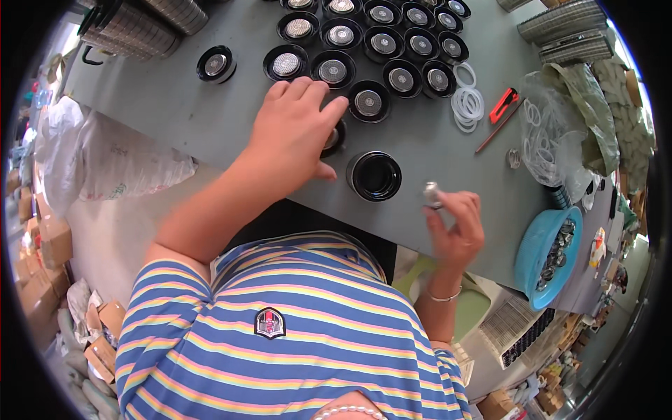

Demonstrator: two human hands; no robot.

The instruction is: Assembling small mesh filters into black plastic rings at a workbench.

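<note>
My left hand (294, 129) reaches over the table with its fingers apart. Partly hidden beneath it sits a black round cup with a metal centre (337, 139), between thumb and forefinger; I cannot tell whether they touch it. My right hand (458, 231) pinches a small, shiny silver metal piece (431, 192) between thumb and fingers, above the table's near edge. Between the two hands stands a black round cup (374, 176) with a dark, hollow inside. Beyond the left hand, several black cups with silver perforated centres (368, 102) are set out in rows.
Clear rings (467, 109), a red utility knife (503, 105) and a thin red rod (500, 127) lie at right. Further right are a plastic bag (553, 133) and a blue basin (530, 262) of metal pieces. Stacked metal discs (129, 31) stand far left, near a lone black cup (216, 64).
</note>
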